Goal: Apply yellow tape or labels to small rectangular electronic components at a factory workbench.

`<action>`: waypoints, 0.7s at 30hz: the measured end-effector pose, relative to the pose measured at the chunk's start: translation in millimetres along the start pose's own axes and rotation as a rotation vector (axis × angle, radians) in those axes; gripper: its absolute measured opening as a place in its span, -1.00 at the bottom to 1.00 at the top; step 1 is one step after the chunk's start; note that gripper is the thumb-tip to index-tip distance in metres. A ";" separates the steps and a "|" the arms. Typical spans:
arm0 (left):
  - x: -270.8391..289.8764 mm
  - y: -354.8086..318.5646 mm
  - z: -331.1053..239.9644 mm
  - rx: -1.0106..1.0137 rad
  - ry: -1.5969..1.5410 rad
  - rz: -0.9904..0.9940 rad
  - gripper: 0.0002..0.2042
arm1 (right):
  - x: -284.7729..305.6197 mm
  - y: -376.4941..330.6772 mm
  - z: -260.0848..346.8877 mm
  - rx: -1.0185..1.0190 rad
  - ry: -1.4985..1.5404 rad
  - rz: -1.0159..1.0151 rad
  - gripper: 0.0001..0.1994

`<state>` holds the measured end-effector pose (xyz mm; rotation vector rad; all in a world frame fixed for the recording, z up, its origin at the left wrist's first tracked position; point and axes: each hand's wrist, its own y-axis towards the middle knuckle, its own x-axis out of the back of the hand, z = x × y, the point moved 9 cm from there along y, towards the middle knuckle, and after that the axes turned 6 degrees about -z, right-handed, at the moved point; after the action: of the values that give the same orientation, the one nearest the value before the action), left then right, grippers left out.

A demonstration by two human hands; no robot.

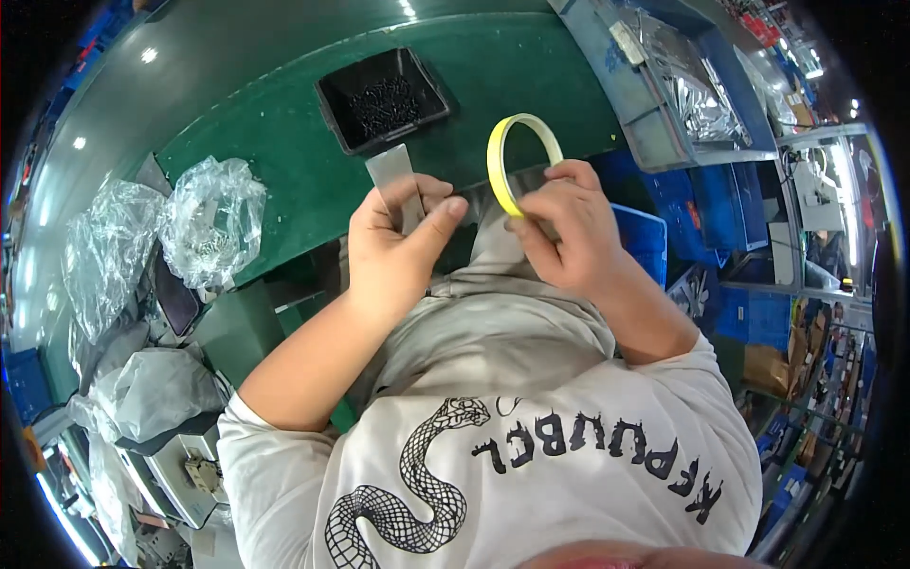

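Note:
My left hand (393,251) is closed round a thin, flat grey rectangular plate (389,169). Its upper end sticks out above the fingers, while its lower part runs down between them and the thumb. In my right hand (576,228) is a roll of yellow tape (495,163), held by its lower and right rim with the ring standing up. A gap separates the plate from the tape. Both hands are above my lap, at the near edge of the green tabletop (284,190). Farther off, a black tray (327,106) contains many small dark pieces.
Clear plastic bags (213,223) holding small parts lie at the left of the table. A large grey-blue bin (654,123) with plastic-wrapped items is at the far right. Below it are a blue crate (640,242) and shelves. A boxy device (180,474) sits at lower left.

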<state>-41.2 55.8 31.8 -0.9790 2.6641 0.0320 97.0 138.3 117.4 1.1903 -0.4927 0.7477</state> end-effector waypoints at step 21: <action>-30.3 -26.6 -39.9 -0.404 0.137 0.221 -0.81 | 11.5 -11.5 38.9 0.189 -0.049 0.045 -0.60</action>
<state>-13.3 49.6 80.8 -0.8111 2.9464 0.5915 114.8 102.3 130.2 1.3803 -0.4989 0.8192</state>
